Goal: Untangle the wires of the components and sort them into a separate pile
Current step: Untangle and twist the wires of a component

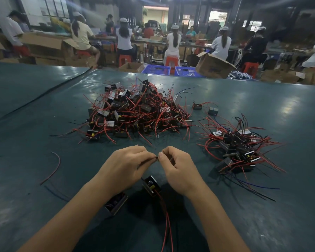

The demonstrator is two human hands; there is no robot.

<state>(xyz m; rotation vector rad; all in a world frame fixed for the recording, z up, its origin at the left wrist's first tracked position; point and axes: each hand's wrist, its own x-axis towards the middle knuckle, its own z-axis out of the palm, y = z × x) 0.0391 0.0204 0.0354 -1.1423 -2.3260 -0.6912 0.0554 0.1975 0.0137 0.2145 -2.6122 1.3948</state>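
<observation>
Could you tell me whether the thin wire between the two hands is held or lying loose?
Held: the left hand and right hand each pinch the dark wire spanning the gap between them.

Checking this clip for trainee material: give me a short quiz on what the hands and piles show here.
1. True or false: the larger pile of components lies left of the smaller pile.
2. Both the left hand and the right hand pinch: A a thin wire, B a screwdriver, C a tape roll?
3. Fill in: the loose red wire lies on the table to the ___ of the left hand.
Key: 1 true; 2 A; 3 left.
</observation>
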